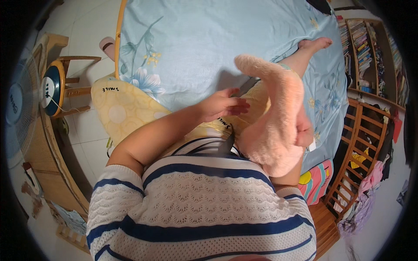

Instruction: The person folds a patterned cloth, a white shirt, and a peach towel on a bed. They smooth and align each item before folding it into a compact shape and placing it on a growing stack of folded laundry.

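A fluffy pink plush piece (276, 104), long and curved with a wider lower end, is held up over the right side of my lap. My right hand (304, 130) is closed on its far right side; the plush hides most of the fingers. My left hand (226, 105) is over my lap, left of the plush, with its fingers apart and slightly bent. A dark grey strap (247, 87) shows beyond that hand, and a dark strip (227, 142) shows below it; whether the hand touches either cannot be made out.
I sit on a bed with a blue flowered sheet (187, 48), in yellow patterned trousers (126, 108). At left are a fan (19, 104) and a round stool (54, 89). A bookshelf (363, 52), a wooden slatted rack (357, 143) and a striped colourful cloth (317, 182) are at right.
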Action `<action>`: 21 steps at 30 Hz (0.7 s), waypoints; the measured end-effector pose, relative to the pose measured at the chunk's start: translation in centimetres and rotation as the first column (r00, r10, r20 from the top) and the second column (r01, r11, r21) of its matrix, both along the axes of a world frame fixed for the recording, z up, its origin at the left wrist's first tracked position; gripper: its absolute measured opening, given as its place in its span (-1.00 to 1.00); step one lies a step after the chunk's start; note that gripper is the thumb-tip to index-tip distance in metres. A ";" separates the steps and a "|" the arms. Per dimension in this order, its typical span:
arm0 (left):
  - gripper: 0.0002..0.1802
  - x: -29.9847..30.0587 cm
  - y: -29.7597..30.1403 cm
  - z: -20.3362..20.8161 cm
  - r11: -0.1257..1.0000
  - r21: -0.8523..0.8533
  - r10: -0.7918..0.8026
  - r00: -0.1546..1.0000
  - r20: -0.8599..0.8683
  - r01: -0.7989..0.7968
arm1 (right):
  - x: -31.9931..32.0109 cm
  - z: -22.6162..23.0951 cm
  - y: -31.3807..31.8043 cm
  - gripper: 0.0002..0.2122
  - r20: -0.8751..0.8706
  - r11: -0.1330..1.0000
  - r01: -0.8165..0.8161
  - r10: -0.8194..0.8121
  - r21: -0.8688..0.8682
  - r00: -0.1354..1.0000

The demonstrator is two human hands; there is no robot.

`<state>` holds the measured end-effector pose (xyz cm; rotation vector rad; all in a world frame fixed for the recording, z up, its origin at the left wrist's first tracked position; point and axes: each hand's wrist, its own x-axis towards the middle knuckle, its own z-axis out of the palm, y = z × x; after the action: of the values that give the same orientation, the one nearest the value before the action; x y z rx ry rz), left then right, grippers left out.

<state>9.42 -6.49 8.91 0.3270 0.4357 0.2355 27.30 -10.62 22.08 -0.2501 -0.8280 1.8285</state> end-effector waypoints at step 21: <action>-0.56 0.9 -1.7 1.8 0.936 -0.321 0.012 0.900 0.435 0.142 | 1.5 1.9 -0.5 -0.54 0.158 0.892 0.293 -0.252 -0.345 0.955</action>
<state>10.32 -8.18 10.69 -0.0624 0.0190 0.1538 28.82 -11.15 23.97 -0.6782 -0.4870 1.6990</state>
